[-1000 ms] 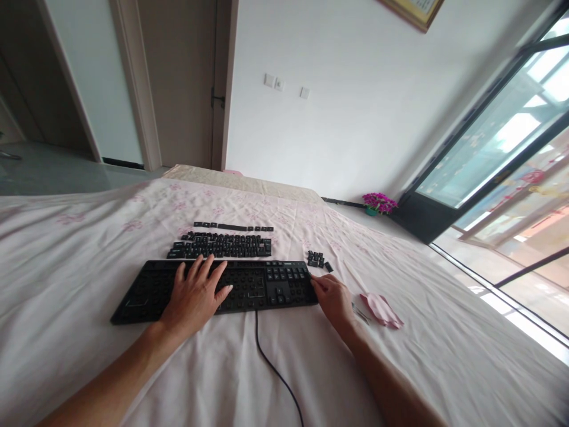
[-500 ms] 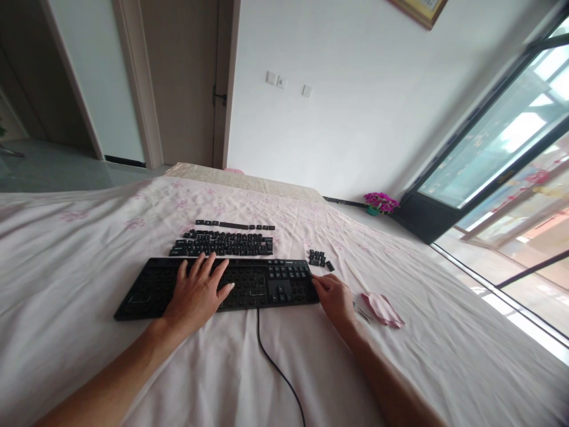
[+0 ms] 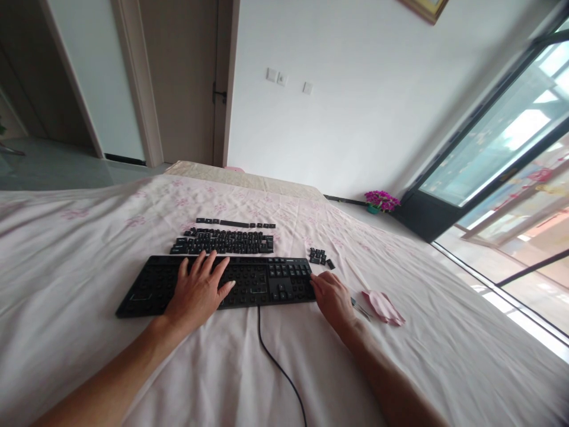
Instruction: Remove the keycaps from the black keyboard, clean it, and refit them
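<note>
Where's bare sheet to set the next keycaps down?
Free: left of the keyboard, and between its cable and the left hand. Crowded: loose keycaps behind, small keycaps and pink cloth by the right hand.

- The keyboard [image 3: 222, 284] sits slightly farther up the bed than a second ago, closer to the loose keycaps [image 3: 224, 241].
- The right hand [image 3: 331, 299] presses nearer its right end.

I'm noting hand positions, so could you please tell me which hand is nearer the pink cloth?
Right. The right hand lies just left of the pink cloth; the left hand rests on the keyboard, farther left.
</note>
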Available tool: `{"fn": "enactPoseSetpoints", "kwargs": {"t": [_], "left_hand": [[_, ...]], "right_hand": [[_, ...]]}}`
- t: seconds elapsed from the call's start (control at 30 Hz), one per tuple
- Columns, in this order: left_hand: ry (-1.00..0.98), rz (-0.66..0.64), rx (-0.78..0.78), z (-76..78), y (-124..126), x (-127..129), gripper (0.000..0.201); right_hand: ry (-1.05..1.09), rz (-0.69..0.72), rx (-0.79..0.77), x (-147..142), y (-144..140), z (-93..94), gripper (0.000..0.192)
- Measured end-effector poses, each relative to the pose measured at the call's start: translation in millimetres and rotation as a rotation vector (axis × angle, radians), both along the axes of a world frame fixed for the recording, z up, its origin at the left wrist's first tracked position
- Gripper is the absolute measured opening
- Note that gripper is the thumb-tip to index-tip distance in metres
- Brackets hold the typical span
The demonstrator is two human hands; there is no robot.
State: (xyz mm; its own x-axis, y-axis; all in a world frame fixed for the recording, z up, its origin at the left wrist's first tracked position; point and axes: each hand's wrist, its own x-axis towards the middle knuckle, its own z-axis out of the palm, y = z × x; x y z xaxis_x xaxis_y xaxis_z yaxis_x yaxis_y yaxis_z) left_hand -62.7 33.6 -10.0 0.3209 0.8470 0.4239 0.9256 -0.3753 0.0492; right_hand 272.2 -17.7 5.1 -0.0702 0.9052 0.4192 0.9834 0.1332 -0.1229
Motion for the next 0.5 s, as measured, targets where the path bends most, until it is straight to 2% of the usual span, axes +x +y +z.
{"fn": "enactPoseSetpoints", "kwargs": {"t": [0.5], "left_hand": [[-0.017, 0.000, -0.011, -2.7, 1.0, -0.1, 0.051]], "right_hand": [[-0.009, -0.051, -0.070, -0.1, 0.6, 2.8, 0.024]]}}
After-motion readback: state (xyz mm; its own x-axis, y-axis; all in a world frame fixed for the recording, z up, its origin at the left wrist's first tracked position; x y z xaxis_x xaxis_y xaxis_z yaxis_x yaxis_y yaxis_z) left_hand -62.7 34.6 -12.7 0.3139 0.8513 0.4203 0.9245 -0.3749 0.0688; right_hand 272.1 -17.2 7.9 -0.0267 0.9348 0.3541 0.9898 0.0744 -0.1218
